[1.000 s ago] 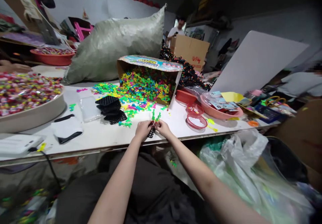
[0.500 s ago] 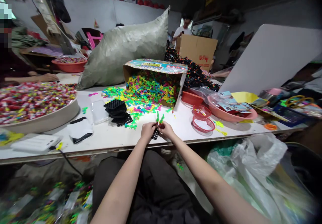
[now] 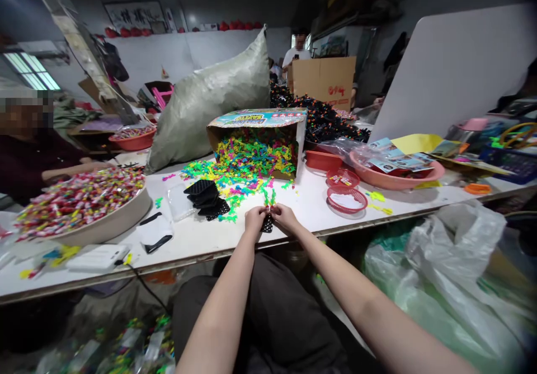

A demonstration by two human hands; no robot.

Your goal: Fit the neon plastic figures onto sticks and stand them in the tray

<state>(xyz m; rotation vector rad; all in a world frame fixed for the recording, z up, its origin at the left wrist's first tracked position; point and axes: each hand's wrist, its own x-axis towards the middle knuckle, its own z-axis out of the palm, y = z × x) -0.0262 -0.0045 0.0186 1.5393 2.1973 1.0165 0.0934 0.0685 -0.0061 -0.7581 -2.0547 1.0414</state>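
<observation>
My left hand (image 3: 254, 218) and my right hand (image 3: 284, 216) meet at the near edge of the white table (image 3: 197, 239), both with fingers closed. Between them they hold a small black mesh piece (image 3: 267, 224) with green plastic figures (image 3: 269, 197) sticking up from it. Just beyond lies a spill of small bright plastic figures (image 3: 235, 178) coming out of a cardboard box (image 3: 260, 139) lying on its side. A stack of black mesh pieces (image 3: 207, 197) sits to the left of my hands.
A round tray of wrapped candies (image 3: 79, 203) sits at left, with a seated person (image 3: 29, 155) behind it. Red baskets (image 3: 346, 199), a pink bowl (image 3: 396, 178), a grey sack (image 3: 210, 99), a white board (image 3: 453, 71) and plastic bags (image 3: 444, 267) surround the spot. A phone (image 3: 154, 234) lies near the edge.
The camera has tilted up and shifted, so the table sits lower in view. My hands stay together on the black mesh piece with the green figures.
</observation>
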